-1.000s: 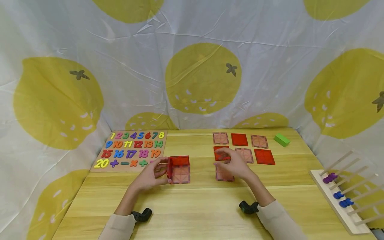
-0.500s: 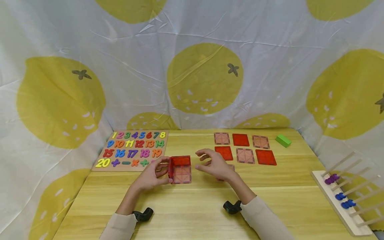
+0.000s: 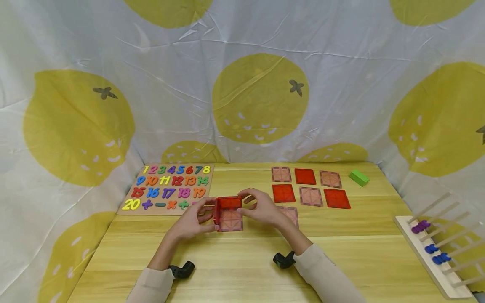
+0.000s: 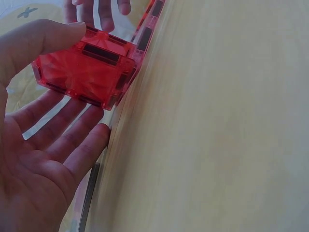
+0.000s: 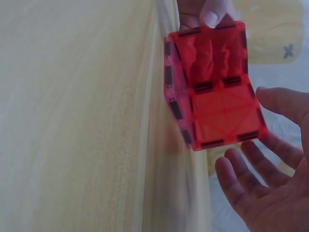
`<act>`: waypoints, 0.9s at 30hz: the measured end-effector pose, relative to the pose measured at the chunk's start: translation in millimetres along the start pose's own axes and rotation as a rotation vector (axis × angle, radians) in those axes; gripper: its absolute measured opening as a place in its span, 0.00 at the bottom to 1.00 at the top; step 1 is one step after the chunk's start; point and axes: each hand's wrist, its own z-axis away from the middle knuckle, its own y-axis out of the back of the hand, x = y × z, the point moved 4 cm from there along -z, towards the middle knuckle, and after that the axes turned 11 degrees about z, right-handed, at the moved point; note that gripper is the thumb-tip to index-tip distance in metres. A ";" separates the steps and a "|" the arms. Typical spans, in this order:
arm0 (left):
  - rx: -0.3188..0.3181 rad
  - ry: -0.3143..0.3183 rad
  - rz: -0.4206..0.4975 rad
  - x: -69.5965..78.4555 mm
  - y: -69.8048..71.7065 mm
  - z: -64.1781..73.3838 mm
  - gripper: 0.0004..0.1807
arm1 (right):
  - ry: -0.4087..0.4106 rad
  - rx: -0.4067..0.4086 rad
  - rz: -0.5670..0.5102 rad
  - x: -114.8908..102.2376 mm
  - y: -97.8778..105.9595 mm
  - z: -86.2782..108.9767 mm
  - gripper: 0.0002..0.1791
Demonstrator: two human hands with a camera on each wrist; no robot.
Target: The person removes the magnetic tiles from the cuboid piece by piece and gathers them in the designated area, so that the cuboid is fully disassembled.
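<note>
Red magnetic tiles form a three-sided corner in front of me: a flat base tile [image 3: 231, 221], an upright left tile [image 3: 216, 211] and an upright back tile [image 3: 230, 203]. My left hand [image 3: 189, 221] grips the left tile between thumb and fingers. In the left wrist view its thumb lies over one edge of that tile [image 4: 77, 72], with the fingers along the opposite edge. My right hand [image 3: 263, 207] is at the right end of the back tile. The right wrist view shows its thumb and index finger at that tile's [image 5: 224, 113] edges, other fingers spread beyond.
Several flat square tiles, pale and solid red, lie at the back right; one pale tile [image 3: 289, 213] is partly under my right hand. A green block [image 3: 359, 177] lies beyond them. A number board [image 3: 166, 187] is at the left, a peg rack [image 3: 428, 256] at the right.
My right hand has moved left from over the loose tiles to the right end of the upright back tile. My left hand keeps its grip on the left tile.
</note>
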 end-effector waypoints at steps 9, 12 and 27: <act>0.002 0.015 -0.003 -0.5 0.0 0.3 0.45 | -0.017 0.000 0.033 2.5 -8.1 -6.0 0.22; 0.004 0.017 -0.007 -0.3 0.3 0.2 0.45 | -0.015 0.004 0.043 2.4 -8.8 -8.4 0.22; -0.001 0.008 -0.004 0.7 -0.6 0.3 0.44 | -0.020 0.010 0.022 2.6 -16.2 -19.7 0.16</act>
